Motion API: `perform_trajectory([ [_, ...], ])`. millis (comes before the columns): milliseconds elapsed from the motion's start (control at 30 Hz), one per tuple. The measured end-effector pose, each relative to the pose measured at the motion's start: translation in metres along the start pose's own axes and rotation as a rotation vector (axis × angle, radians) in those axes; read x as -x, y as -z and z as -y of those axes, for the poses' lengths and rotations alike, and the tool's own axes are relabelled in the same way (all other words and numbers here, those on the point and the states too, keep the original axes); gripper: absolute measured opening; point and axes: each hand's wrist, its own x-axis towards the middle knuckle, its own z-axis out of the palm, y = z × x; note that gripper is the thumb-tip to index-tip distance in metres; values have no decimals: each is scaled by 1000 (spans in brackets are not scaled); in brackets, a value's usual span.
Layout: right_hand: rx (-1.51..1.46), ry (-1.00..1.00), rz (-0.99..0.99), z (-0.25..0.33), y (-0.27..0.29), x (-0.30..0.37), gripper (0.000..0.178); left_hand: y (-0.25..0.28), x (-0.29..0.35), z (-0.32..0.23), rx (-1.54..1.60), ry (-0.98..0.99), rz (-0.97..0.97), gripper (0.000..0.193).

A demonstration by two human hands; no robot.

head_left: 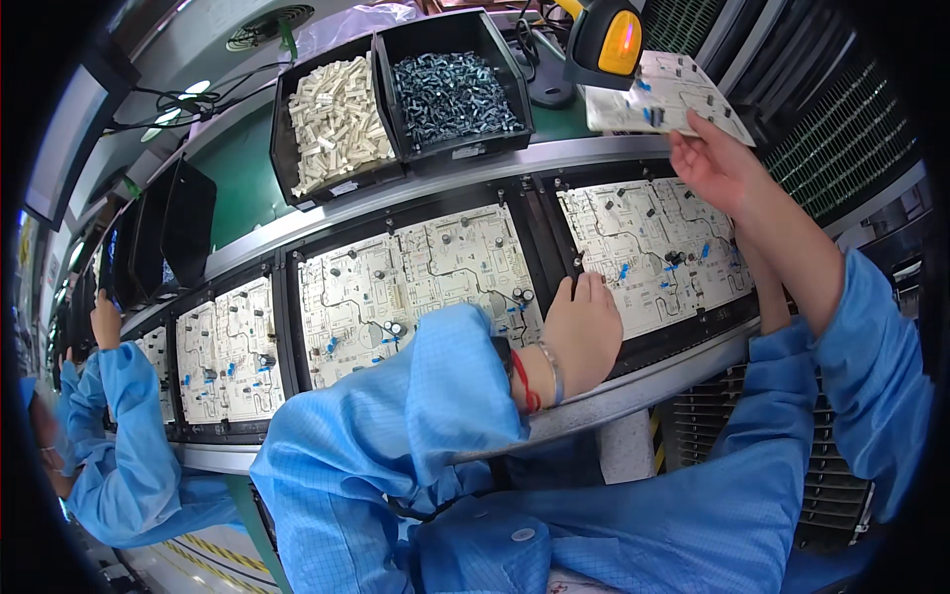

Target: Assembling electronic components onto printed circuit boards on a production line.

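Note:
My left hand (586,332), with a red cord and a pale bracelet at its wrist, rests at the lower left part of a white circuit board (653,267). Its fingers reach onto the board's edge and seem stretched out, with nothing visible in them. The board carries blue and black components and sits in a black frame. My right forearm (768,289) runs upward past that board's right side. Another person's bare forearm (792,233) crosses in front and hides my right hand. That person's hand (714,163) grips the lower edge of a raised circuit board (663,94).
Black bins of white parts (336,124) and dark metal parts (455,99) stand behind the rail. Nearby is a yellow-and-black scanner (614,45). More framed boards (416,287) line up leftward, where a blue-sleeved co-worker (124,436) reaches in.

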Motion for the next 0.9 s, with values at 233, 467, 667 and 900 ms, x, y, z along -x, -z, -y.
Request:
perform_trajectory([
  [233, 291, 185, 79, 23, 42, 121, 41, 19, 23, 14, -297, 49, -1, 40],
  [467, 2065, 543, -446, -24, 103, -3, 47, 55, 18, 41, 12, -50, -176, 33],
  [667, 1347, 1196, 264, -61, -27, 27, 42, 129, 11, 161, -259, 266, -689, 22],
  [900, 1402, 1376, 444, -126, -171, -20, 19, 91, 26, 289, -197, 236, -293, 24],
])
